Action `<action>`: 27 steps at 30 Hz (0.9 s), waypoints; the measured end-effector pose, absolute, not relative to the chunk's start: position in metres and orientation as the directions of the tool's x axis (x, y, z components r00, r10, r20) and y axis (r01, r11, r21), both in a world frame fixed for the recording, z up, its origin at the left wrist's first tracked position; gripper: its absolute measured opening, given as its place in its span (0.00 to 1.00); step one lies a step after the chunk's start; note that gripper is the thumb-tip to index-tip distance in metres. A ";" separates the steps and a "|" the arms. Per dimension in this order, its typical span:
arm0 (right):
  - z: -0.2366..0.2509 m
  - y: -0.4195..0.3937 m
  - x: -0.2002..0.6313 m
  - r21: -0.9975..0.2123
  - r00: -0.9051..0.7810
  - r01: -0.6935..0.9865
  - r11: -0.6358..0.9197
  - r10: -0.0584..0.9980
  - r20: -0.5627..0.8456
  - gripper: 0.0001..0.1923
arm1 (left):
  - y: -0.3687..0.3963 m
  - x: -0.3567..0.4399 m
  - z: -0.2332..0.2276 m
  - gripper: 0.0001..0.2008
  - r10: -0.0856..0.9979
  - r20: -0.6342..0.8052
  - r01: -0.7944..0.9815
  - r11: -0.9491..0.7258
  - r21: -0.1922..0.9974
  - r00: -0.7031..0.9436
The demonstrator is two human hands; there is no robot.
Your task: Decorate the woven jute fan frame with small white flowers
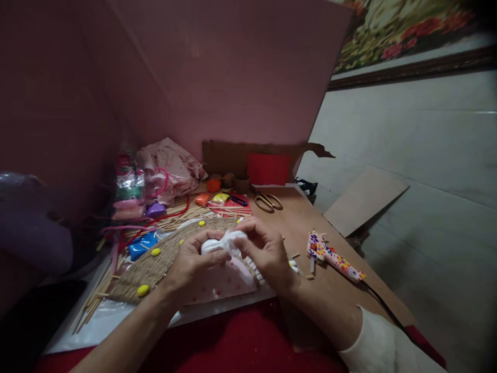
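Between both sets of fingers is a small, soft white packet [225, 244], crumpled and shiny like the coloured clay packets on the table. My left hand [186, 259] pinches its left end. At its right end, the thumb and fingers of my right hand [268, 251] grip the gathered plastic. Below my hands lies an arched piece wound in brown twine [134, 277], dotted with yellow ovals such as this yellow dot [143, 290]. Pink dotted cloth [223, 284] fills its inner part, and my hands hide some of the arch.
A flower-patterned glue gun [334, 261] with a black cord lies right. Behind are scissors [267, 201], a red card [267, 168], a blue clay packet [142, 246] and crumpled pink cloth [169, 168]. Thin wooden sticks [91, 303] spread along the left. Cardboard [365, 202] leans against the wall.
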State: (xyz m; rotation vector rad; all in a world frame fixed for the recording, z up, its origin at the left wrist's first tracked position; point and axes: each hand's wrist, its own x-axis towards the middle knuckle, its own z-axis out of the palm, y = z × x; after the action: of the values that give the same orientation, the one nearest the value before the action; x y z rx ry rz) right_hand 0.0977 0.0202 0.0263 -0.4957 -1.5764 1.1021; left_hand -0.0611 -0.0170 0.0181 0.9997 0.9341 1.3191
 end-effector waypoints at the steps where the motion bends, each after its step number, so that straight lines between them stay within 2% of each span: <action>1: 0.025 0.021 0.097 -0.866 -0.315 -0.313 0.390 0.817 0.482 0.05 | -0.017 -0.060 0.019 0.15 0.998 0.015 -0.327 0.004 0.945 0.057; 4: 0.021 0.026 0.098 -0.838 -0.281 -0.492 0.235 0.869 0.408 0.07 | -0.018 -0.059 0.021 0.16 0.997 -0.004 -0.367 0.030 0.930 0.072; 7: 0.021 0.027 0.100 -0.806 -0.221 -0.546 0.228 0.889 0.401 0.07 | -0.019 -0.061 0.022 0.16 0.998 -0.035 -0.390 0.055 0.919 0.060; 10: 0.023 0.026 0.100 -0.820 -0.222 -0.496 0.286 0.871 0.438 0.08 | -0.019 -0.062 0.021 0.16 0.997 -0.047 -0.404 0.067 0.912 0.060; 14: 0.026 0.023 0.098 -0.839 -0.284 -0.244 0.487 0.791 0.542 0.07 | -0.019 -0.060 0.022 0.15 0.997 -0.038 -0.384 0.059 0.922 0.063; 16: 0.027 0.022 0.097 -0.834 -0.298 -0.178 0.522 0.779 0.552 0.07 | -0.020 -0.059 0.024 0.16 0.998 -0.033 -0.371 0.052 0.927 0.057; 20: 0.028 0.021 0.101 -0.851 -0.248 -0.315 0.419 0.829 0.501 0.08 | -0.020 -0.058 0.025 0.16 0.998 -0.050 -0.381 0.065 0.922 0.050; 23: 0.029 0.021 0.104 -0.809 -0.192 -0.404 0.427 0.825 0.531 0.08 | -0.020 -0.059 0.024 0.15 0.998 -0.052 -0.416 0.065 0.907 0.041; 27: 0.030 0.021 0.101 -0.846 -0.315 -0.300 0.441 0.791 0.524 0.07 | -0.019 -0.060 0.024 0.15 0.998 -0.041 -0.371 0.052 0.927 0.038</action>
State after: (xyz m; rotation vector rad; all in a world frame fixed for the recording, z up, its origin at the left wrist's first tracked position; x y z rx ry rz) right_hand 0.1005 0.0209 0.0296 -0.4511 -1.5212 1.1652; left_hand -0.0600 -0.0192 0.0236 0.9055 0.9269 1.3102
